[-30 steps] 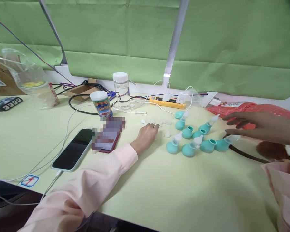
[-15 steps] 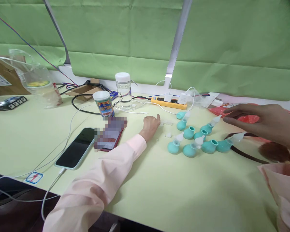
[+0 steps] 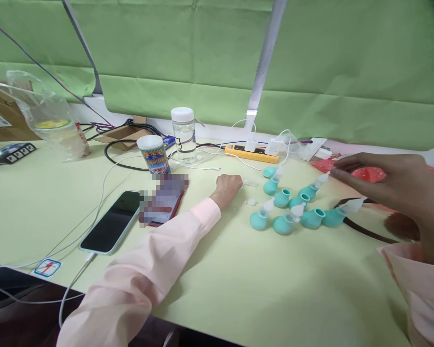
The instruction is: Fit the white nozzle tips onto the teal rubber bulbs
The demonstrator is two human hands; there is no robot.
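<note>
The left hand (image 3: 228, 185) has drawn into a loose fist on the pale green bench (image 3: 238, 279); a second ago its fingers lay stretched over the scatter of small clear plastic caps (image 3: 250, 183), and now most of that scatter is gone from view, so the grip looks closed around several of them (though the caps themselves are hidden inside it, and I cannot tell how many). One clear cap lies just beyond the knuckles and a small white piece (image 3: 252, 202) sits near it, apart from the hand. The right hand (image 3: 386, 180) has lifted and pulled back a little; it hovers above the cluster of teal rubber suction bulbs with clear nozzles (image 3: 292, 212), fingers spread wide and holding nothing. The bulbs rest on the bench between the two hands, some upright, some tipped over. Off to the left lie a black smartphone on a white cable (image 3: 112, 224), a printed paper cup (image 3: 153, 154) and a clear water bottle with a white lid (image 3: 183, 135).
</note>
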